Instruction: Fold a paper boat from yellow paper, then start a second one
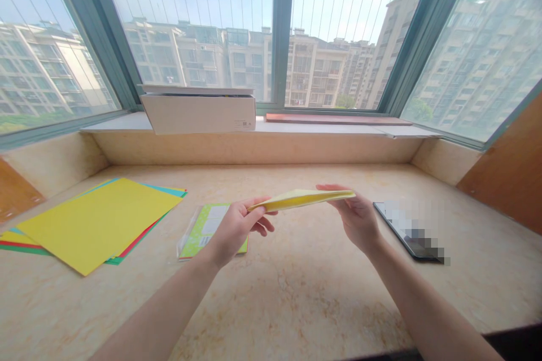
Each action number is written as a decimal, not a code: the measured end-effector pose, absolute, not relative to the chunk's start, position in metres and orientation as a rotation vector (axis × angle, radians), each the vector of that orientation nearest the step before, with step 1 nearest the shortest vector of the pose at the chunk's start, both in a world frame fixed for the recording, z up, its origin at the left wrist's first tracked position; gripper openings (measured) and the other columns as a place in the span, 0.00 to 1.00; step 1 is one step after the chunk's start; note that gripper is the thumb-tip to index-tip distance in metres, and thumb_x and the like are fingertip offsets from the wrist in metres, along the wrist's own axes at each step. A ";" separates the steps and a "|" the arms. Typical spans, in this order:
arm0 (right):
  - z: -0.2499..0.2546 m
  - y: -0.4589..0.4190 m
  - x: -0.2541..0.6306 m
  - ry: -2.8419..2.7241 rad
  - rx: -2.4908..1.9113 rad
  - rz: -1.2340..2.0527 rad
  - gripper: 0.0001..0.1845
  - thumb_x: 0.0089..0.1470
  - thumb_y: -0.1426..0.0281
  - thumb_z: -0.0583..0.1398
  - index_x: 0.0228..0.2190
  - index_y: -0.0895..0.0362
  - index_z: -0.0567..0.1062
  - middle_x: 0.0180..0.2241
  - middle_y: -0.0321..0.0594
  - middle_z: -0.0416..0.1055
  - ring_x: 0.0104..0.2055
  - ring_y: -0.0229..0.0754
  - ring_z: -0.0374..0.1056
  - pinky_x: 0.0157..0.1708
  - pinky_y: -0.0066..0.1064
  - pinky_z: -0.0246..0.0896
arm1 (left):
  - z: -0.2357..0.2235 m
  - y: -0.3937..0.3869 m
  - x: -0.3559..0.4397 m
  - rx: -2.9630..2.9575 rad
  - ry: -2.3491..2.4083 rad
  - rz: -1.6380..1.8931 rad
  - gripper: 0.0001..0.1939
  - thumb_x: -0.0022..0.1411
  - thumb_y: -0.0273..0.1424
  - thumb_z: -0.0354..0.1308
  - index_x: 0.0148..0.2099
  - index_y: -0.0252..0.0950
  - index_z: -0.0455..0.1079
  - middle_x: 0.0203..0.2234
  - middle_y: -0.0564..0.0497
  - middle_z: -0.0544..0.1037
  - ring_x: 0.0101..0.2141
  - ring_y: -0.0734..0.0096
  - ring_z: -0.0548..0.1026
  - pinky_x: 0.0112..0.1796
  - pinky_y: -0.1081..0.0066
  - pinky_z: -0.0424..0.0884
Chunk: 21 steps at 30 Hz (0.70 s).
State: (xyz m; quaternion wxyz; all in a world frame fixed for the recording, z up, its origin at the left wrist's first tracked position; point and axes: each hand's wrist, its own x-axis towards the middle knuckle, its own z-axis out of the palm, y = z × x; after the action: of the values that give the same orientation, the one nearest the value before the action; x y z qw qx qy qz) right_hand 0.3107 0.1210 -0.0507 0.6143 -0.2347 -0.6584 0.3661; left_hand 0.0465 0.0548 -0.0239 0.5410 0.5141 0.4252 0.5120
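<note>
A folded piece of yellow paper is held up above the stone counter, seen nearly edge-on, its layers slightly parted. My left hand pinches its left end, thumb at the near edge, the other fingers partly underneath. At the right end my right hand grips the paper, with some fingers hidden behind it. Beneath and beyond my left hand lies a green packet in clear plastic with a white label, partly covered by that hand.
On the left is a stack of coloured sheets, yellow on top, with blue, red and green edges below. A tablet or phone lies on the right. A white box and a reddish-brown strip rest on the window ledge.
</note>
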 end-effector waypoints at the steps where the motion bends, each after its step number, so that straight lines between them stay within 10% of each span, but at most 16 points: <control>1: -0.051 0.120 0.311 -1.567 -0.522 0.813 0.10 0.64 0.64 0.62 0.46 0.48 0.80 0.48 0.40 0.79 0.53 0.47 0.73 0.55 0.46 0.68 | -0.024 0.056 0.046 1.224 1.030 1.187 0.24 0.61 0.35 0.61 0.56 0.26 0.71 0.39 0.41 0.82 0.29 0.71 0.79 0.28 0.75 0.71; 21: -0.050 0.102 0.304 -1.839 -0.491 0.789 0.24 0.70 0.65 0.52 0.65 0.44 0.61 0.67 0.41 0.58 0.68 0.46 0.54 0.67 0.48 0.50 | -0.034 0.063 0.048 1.258 1.281 1.199 0.18 0.66 0.37 0.57 0.52 0.30 0.76 0.38 0.43 0.82 0.28 0.69 0.81 0.27 0.75 0.72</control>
State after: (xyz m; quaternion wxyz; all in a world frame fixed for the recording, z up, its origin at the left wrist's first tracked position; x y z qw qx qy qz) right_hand 0.3045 0.1020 -0.0497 0.5148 -0.2045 -0.7652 0.3282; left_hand 0.0480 0.0629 -0.0342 0.4717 0.5139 0.5231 0.4897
